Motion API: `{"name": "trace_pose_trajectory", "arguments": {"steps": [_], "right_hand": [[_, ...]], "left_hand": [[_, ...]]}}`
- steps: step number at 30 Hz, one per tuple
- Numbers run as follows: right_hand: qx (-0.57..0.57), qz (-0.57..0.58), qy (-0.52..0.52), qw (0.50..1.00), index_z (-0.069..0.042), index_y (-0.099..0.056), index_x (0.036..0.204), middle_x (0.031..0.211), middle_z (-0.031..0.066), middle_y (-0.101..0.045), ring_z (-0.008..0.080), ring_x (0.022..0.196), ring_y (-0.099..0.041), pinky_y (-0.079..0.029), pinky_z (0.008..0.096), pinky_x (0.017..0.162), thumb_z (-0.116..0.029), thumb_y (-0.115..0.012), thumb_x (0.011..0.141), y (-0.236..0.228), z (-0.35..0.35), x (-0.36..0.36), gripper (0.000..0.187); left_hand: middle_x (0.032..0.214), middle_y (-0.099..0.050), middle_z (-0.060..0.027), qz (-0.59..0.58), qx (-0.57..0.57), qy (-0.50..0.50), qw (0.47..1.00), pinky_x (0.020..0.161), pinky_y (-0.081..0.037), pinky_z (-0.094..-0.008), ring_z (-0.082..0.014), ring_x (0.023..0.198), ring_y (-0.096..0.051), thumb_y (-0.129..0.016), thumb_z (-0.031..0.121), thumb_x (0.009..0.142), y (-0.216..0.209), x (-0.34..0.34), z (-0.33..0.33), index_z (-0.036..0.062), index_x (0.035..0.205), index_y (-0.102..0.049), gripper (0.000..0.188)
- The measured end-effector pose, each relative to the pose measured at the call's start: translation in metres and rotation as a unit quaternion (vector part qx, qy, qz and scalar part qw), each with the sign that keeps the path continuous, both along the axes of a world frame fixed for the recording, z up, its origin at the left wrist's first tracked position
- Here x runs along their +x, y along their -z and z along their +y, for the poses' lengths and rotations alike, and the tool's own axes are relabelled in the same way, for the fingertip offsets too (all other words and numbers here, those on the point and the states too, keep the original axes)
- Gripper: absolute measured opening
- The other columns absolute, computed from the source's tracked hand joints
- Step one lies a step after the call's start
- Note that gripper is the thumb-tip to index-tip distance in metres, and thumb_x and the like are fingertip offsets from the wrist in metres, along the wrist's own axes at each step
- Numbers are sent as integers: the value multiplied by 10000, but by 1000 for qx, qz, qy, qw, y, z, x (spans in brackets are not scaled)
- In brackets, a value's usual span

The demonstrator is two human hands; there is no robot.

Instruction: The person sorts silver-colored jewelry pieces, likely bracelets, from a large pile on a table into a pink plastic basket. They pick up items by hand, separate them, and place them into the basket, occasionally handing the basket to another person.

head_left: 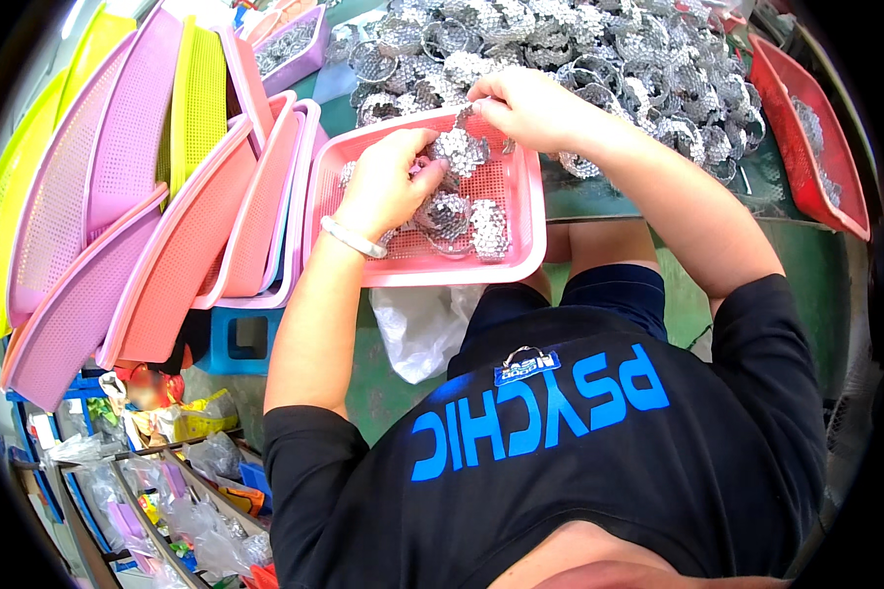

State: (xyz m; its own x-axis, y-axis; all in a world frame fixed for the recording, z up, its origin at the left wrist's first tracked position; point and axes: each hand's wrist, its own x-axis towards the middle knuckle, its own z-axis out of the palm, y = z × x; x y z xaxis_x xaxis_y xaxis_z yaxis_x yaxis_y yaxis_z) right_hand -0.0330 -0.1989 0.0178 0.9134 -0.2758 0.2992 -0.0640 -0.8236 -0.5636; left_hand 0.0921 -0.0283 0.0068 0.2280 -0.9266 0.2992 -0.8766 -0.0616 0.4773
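My left hand (pixel 388 182), with a pale bangle at its wrist, is over the left part of a pink mesh basket (pixel 534 226). Its thumb and fingers close on the side of a silver mirror-tiled piece (pixel 462 150). At the basket's far edge my right hand (pixel 525 106) pinches a narrow strip at the upper end of that piece; the fingertips partly hide it. Below the hands, several similar rounded silver pieces (pixel 489 231) lie in the basket, some showing a thin ring edge.
A large heap of silver mirror-tiled pieces (pixel 599 69) covers the far side of the green table (pixel 589 201). A red basket (pixel 805 147) stands at the right. Stacked coloured baskets (pixel 133 157) lean at the left, above a blue stool (pixel 241 339). A plastic bag (pixel 417 329) hangs below the pink basket.
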Motion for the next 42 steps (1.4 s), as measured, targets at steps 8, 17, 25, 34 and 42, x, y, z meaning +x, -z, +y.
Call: {"name": "trace_pose_trajectory", "arguments": {"steps": [8, 17, 25, 34, 42], "right_hand": [[237, -4, 1, 972, 18, -518, 1097, 765, 62, -598, 99, 650, -555, -463, 249, 552, -132, -533, 845, 7, 16, -4, 294], [233, -62, -21, 970, 15, -499, 1116, 781, 46, -574, 85, 676, -556, -489, 233, 547, -98, -515, 855, 13, 21, 1, 285], [302, -60, -1, 951, 26, -486, 1109, 808, 81, -573, 118, 563, -575, -490, 223, 514, -89, -481, 862, -1, 23, 5, 272], [374, -64, 49, 924, 5, -468, 1129, 770, 73, -564, 111, 545, -566, -486, 222, 483, -140, -540, 859, 1, 36, 5, 315], [315, -129, 64, 938, -14, -463, 1149, 769, 58, -552, 91, 566, -553, -490, 222, 511, -115, -517, 865, 8, 33, 6, 306]], "left_hand": [[881, -615, -74, 232, -53, 3, 971, 719, -474, -261, -129, 787, -587, -607, 36, 759, 8, 7, 3, 7, 1042, -561, 289], [860, -606, -76, 179, -120, -28, 976, 687, -471, -254, -137, 741, -575, -597, 56, 773, -1, -3, 5, -1, 1002, -575, 237], [803, -550, -113, -2, -150, -48, 987, 594, -442, -295, -216, 662, -534, -598, 137, 801, -6, -4, 3, 10, 1027, -565, 261], [795, -583, -47, -3, -154, -81, 985, 619, -446, -220, -85, 676, -537, -566, 102, 853, 13, -3, -2, -27, 1068, -526, 254], [809, -603, -38, 191, -88, -152, 966, 615, -440, -203, -65, 677, -527, -614, 84, 816, 10, -20, -4, -34, 1048, -536, 272]]}}
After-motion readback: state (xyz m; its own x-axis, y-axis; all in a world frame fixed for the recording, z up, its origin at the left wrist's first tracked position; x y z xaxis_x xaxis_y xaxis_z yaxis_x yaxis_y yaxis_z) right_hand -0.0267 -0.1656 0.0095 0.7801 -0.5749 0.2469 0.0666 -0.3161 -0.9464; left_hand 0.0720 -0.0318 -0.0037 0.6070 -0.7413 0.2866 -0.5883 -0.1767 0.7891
